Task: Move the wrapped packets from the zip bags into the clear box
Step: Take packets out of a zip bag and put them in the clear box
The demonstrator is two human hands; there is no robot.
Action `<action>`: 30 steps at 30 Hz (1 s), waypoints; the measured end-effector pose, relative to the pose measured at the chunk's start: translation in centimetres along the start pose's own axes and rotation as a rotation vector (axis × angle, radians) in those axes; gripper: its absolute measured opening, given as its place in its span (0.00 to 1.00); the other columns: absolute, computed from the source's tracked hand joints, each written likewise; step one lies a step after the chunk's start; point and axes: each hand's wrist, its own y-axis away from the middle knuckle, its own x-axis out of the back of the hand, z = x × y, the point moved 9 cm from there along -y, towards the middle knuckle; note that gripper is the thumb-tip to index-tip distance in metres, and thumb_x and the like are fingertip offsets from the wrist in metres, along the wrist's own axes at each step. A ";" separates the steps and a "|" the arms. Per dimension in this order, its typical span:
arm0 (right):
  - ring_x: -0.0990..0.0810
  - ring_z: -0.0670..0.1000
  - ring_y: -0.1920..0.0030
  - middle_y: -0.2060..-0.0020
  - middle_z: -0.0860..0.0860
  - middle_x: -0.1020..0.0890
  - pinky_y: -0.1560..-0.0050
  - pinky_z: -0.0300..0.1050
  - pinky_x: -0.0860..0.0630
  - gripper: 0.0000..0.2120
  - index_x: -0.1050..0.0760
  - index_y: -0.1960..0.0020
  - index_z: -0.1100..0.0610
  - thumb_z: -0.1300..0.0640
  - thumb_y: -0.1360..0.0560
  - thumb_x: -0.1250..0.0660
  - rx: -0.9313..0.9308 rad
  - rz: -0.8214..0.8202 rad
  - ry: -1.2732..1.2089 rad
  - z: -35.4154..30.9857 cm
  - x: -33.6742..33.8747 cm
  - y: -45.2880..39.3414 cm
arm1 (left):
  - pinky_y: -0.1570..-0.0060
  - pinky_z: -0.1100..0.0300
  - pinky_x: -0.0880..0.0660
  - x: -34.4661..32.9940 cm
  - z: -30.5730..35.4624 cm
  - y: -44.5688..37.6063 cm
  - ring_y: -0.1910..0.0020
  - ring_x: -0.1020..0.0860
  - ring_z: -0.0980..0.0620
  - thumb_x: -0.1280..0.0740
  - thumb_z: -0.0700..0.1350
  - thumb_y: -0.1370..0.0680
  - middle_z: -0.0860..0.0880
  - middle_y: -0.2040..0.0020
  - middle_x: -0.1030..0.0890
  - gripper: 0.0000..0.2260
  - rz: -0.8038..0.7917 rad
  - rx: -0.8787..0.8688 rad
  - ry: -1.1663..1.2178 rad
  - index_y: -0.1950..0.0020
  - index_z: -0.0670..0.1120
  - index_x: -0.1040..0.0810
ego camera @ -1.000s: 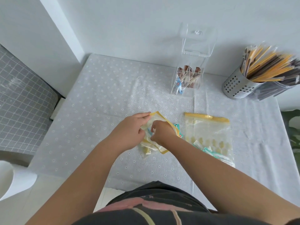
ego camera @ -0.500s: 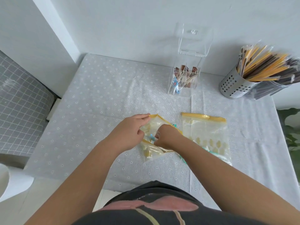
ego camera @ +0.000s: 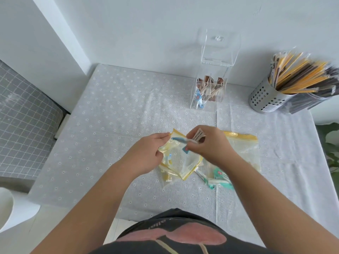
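- The left hand (ego camera: pixel 146 154) pinches the yellow-edged rim of a crumpled zip bag (ego camera: pixel 180 163) near the middle of the worktop (ego camera: pixel 113 110), holding its mouth up and open.
- The right hand (ego camera: pixel 211 143) sits at the bag's mouth, fingers curled and pinching a small bundle of wrapped packets (ego camera: pixel 197 137); they look brown and white with a blue one, though blur makes it hard to say how many.
- More packets remain low inside that bag, toward the near edge.
- A second zip bag (ego camera: pixel 244 149) lies flat just to the right, touching the first, its yellow zip strip toward the far edge; teal and white packets (ego camera: pixel 219 177) show at its near end.
- The clear box (ego camera: pixel 209 96) stands by the far edge, well apart from the bags, lid tipped up, with brown packets and a blue one already inside.
- A perforated metal cup (ego camera: pixel 266 99) packed with long wrapped sticks fills the far right corner.
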 end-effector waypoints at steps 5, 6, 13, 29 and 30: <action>0.20 0.50 0.67 0.65 0.54 0.16 0.67 0.44 0.22 0.05 0.19 0.56 0.57 0.61 0.31 0.25 0.015 0.106 -0.092 -0.9 7.8 -3.6 | 0.57 0.76 0.35 -0.2 -0.2 -0.2 0.38 0.26 0.50 0.42 0.36 0.22 0.65 0.24 0.40 0.27 -0.017 0.014 -0.016 0.24 0.54 0.36; 0.20 0.50 0.67 0.65 0.53 0.17 0.69 0.40 0.22 0.06 0.19 0.55 0.58 0.61 0.31 0.25 0.023 0.162 -0.031 -1.1 9.6 -4.8 | 0.59 0.77 0.35 -0.2 -0.2 -0.3 0.38 0.26 0.51 0.42 0.36 0.22 0.65 0.24 0.40 0.27 -0.020 0.012 -0.018 0.24 0.54 0.36; 0.23 0.51 0.58 0.59 0.53 0.19 0.59 0.42 0.29 0.06 0.18 0.54 0.59 0.60 0.31 0.28 0.085 0.209 0.523 -4.7 13.3 -14.0 | 0.60 0.78 0.34 -0.8 0.1 -0.6 0.37 0.27 0.49 0.43 0.36 0.22 0.65 0.24 0.41 0.27 -0.033 -0.027 -0.029 0.24 0.54 0.37; 0.15 0.55 0.57 0.55 0.57 0.16 0.54 0.53 0.17 0.10 0.19 0.52 0.58 0.66 0.31 0.30 -0.002 -0.100 0.415 -0.4 7.7 -21.1 | 0.57 0.80 0.36 -1.2 -0.8 -0.8 0.38 0.27 0.58 0.41 0.36 0.22 0.64 0.24 0.40 0.28 -0.034 -0.029 0.016 0.23 0.54 0.37; 0.15 0.55 0.57 0.56 0.57 0.16 0.55 0.51 0.17 0.11 0.20 0.50 0.58 0.66 0.31 0.30 -0.005 -0.078 0.373 0.0 7.9 -21.0 | 0.57 0.81 0.36 -1.2 -0.9 -0.8 0.38 0.28 0.57 0.41 0.36 0.22 0.64 0.24 0.40 0.28 -0.033 -0.028 0.016 0.24 0.54 0.37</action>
